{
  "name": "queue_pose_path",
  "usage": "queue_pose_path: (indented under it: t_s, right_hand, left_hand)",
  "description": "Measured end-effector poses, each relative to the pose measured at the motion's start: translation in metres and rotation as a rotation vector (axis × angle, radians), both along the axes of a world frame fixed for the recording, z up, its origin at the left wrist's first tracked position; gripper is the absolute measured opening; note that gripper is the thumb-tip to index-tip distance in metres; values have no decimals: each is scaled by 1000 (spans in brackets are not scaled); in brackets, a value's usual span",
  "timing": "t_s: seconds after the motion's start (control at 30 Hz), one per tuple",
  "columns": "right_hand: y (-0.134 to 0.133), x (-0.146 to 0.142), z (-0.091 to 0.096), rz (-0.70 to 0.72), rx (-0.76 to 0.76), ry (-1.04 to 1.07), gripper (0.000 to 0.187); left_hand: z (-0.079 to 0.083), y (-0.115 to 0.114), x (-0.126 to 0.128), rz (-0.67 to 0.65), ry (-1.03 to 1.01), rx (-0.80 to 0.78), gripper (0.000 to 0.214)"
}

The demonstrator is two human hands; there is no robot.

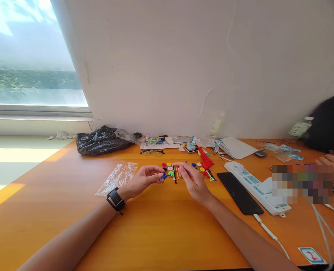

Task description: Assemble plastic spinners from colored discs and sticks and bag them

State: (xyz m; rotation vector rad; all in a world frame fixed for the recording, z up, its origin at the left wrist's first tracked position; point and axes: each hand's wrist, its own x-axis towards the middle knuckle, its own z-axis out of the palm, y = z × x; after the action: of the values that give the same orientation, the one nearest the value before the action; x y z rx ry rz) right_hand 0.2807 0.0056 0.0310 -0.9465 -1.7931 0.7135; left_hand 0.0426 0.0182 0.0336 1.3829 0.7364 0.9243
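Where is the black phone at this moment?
In the head view, the black phone lies on the wooden table, to the right of the right hand and just left of the white power strip.

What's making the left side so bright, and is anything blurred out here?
In the head view, daylight glares through the window, a bright patch lights the table at far left, and a pixelated block masks part of the right side.
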Motion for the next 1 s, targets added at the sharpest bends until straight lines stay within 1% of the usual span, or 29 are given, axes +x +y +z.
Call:
queue_pose_path:
  t_s: [0.07, 0.13, 0.17, 0.2, 0.27, 0.3, 0.33, 0.37, 0.47, 0.53, 0.63, 0.77, 0.87, 1.0]
  right_hand:
    - [2, -1, -4, 38, -135, 97, 45]
    - [3, -2, -6, 93, -252, 144, 50]
    - [2, -2, -7, 148, -323, 133, 52]
    - [1, -1, -6, 225, -402, 104, 59]
    - [-1, 1, -3, 386, -533, 51, 79]
    - [-2, 2, -2, 437, -565, 46, 85]
    - [-2, 3, -1, 452, -571, 62, 87]
    - [-2, 3, 0, 433, -557, 95, 88]
    - [1, 4, -1, 315, -515, 201, 87]
    - [4, 4, -2, 251, -498, 269, 81]
    - [7, 2, -3, 205, -456, 310, 66]
    - [4, -1, -2, 175, -361, 223, 45]
    - [2, -3, -3, 189, -309, 123, 41]
    - [0, -4, -6, 196, -287, 49, 39]
  left_hand:
    - [0, 1, -1, 19, -3, 13, 39]
    - [1, 1, -2, 38, 0, 29, 39]
    - [1, 2, -2, 47, 7, 40, 39]
    - [1, 2, -2, 55, 17, 52, 39]
    - [1, 2, -3, 71, 32, 66, 38]
    - [1, 3, -3, 80, 39, 71, 38]
    - [2, 3, -3, 88, 46, 74, 38]
    - [2, 2, -3, 94, 52, 76, 38]
    - [3, 2, -3, 93, 66, 79, 38]
    - [4, 2, -3, 86, 66, 77, 37]
    - [3, 2, -2, 78, 67, 75, 37]
    - [3, 1, -1, 77, 68, 68, 37]
    - [3, -1, -1, 85, 57, 72, 39]
    - [4, -2, 1, 88, 52, 85, 41]
